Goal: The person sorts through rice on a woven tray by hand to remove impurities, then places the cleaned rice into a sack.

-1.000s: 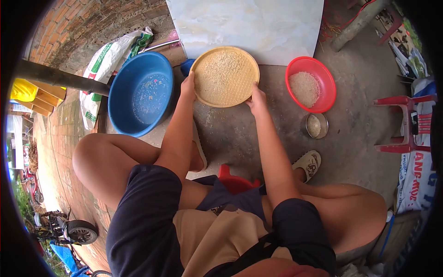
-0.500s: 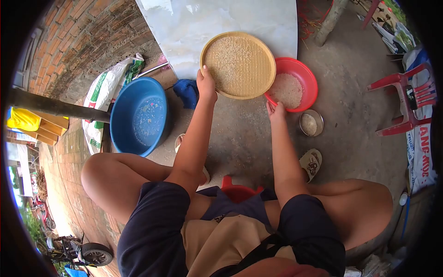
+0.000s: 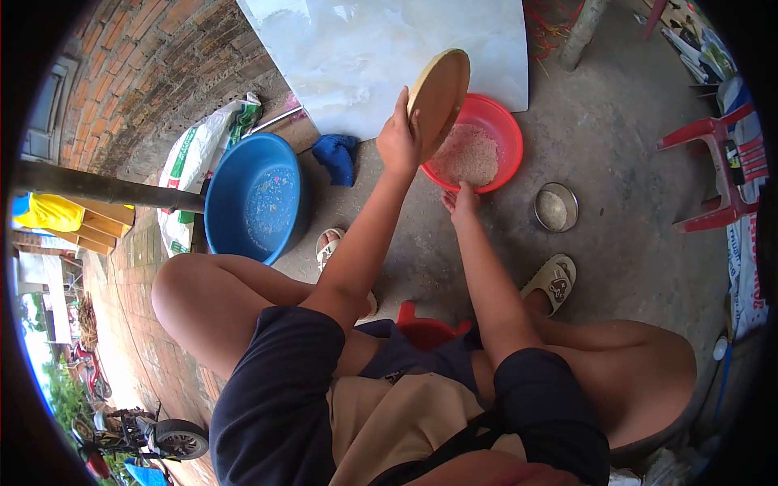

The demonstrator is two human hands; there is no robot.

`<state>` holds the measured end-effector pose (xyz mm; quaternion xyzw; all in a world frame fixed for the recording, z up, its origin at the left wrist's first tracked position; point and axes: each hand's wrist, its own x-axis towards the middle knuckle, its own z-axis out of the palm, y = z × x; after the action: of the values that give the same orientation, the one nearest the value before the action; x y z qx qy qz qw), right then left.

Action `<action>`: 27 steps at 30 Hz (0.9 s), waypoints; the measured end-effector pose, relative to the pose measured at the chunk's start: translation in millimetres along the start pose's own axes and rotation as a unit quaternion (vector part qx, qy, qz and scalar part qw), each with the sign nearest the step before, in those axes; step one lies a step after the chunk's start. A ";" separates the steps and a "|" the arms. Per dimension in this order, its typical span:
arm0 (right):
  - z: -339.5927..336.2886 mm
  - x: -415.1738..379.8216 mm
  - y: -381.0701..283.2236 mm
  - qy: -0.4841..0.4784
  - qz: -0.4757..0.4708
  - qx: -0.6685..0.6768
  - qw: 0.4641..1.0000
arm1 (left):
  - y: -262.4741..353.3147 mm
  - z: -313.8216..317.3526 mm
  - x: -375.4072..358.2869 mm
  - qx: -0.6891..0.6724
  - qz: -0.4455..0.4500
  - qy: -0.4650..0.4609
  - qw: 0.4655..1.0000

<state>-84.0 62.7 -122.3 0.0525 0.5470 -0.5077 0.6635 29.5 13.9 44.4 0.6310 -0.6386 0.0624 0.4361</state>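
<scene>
My left hand (image 3: 399, 139) grips the edge of a round woven bamboo tray (image 3: 442, 99), tipped steeply on its side above a red plastic basin (image 3: 512, 138). The tray's upper face is turned mostly from view. White rice grains (image 3: 468, 155) lie in the basin. At the basin's near rim is my right hand (image 3: 462, 202), its thumb at the edge and its fingers partly hidden under the rim. On the floor to the right stands a small round metal bowl (image 3: 557, 207) with pale grains in it.
A large blue tub (image 3: 254, 198) with scattered grains stands left, beside a blue cloth (image 3: 335, 159) and a white sack (image 3: 191, 154). A pale board (image 3: 389, 49) lies ahead. A red plastic chair (image 3: 713, 174) is at the far right; a pole (image 3: 113, 188) reaches in from the left.
The tray has gone from nearly flat, with grains on it, to steeply tilted over the red basin. The basin and my right hand have shifted left beneath it.
</scene>
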 end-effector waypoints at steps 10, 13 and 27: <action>8.5 -31.0 -33.1 0.110 -0.053 0.056 0.991 | 14.8 -23.5 6.5 0.006 0.236 0.022 0.972; -0.8 -8.7 -35.5 0.103 -0.042 0.074 0.991 | -2.3 -36.1 13.3 -0.024 0.208 0.040 0.977; -13.6 -38.0 -151.4 -0.018 -0.199 -0.169 0.965 | -148.1 -21.0 -59.2 0.059 -0.507 -0.272 0.816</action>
<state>-199.5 22.1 -24.6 -0.1791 0.6122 -0.5304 0.5584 156.5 42.6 -50.1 0.8812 -0.3159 -0.3041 0.1765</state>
